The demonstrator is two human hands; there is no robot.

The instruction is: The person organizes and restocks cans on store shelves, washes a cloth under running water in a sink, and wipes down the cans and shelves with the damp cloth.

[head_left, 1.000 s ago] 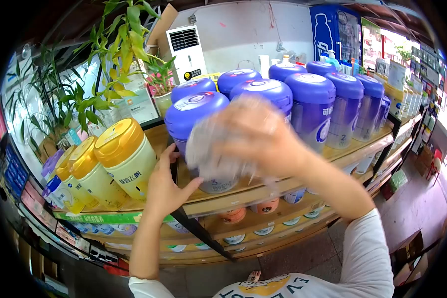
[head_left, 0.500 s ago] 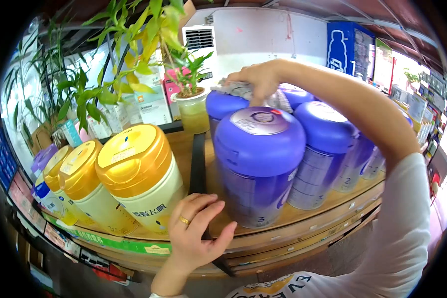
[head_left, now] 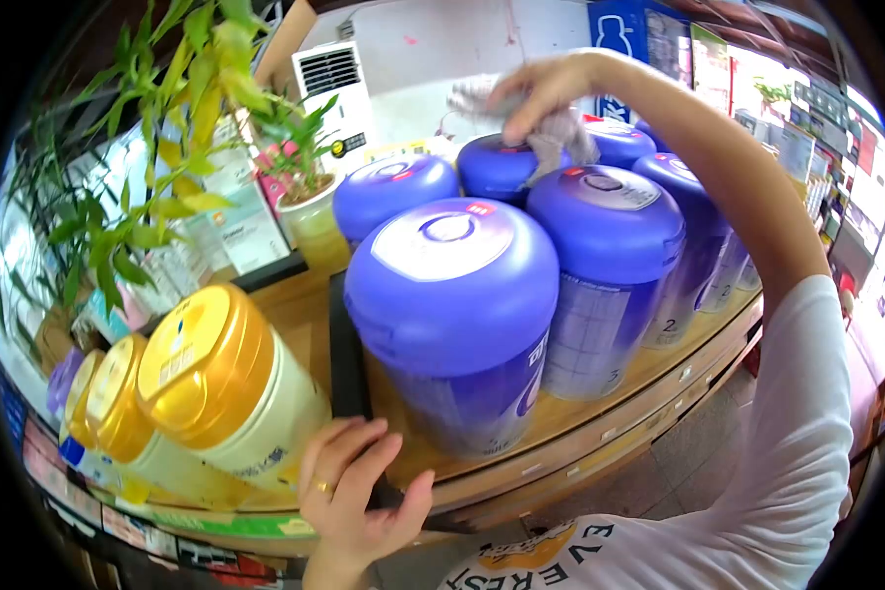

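My right hand [head_left: 549,87] grips a greyish cloth [head_left: 566,138], part of which hangs down beside a purple-lidded can [head_left: 497,165] in the back row. Closer to me stand two larger purple cans, a front can [head_left: 452,295] and a neighbouring can [head_left: 605,285], both with labelled lids. Ringed and with its fingers apart, my left hand [head_left: 359,492] is at the front edge of the wooden shelf [head_left: 521,472]. It holds nothing. Just left of it is a yellow-lidded can [head_left: 226,383], tilted in this wide view.
Several more yellow-lidded cans, one being a can [head_left: 123,398], line the left side. A black divider strip [head_left: 349,354] separates them from the purple cans. Behind are a potted plant [head_left: 310,192], tall leafy stems [head_left: 206,88] and a white air unit [head_left: 334,98].
My right hand has lifted with the cloth and moved right, off the back-left purple can. The view has shifted and tilted. My left hand stays near the shelf edge.
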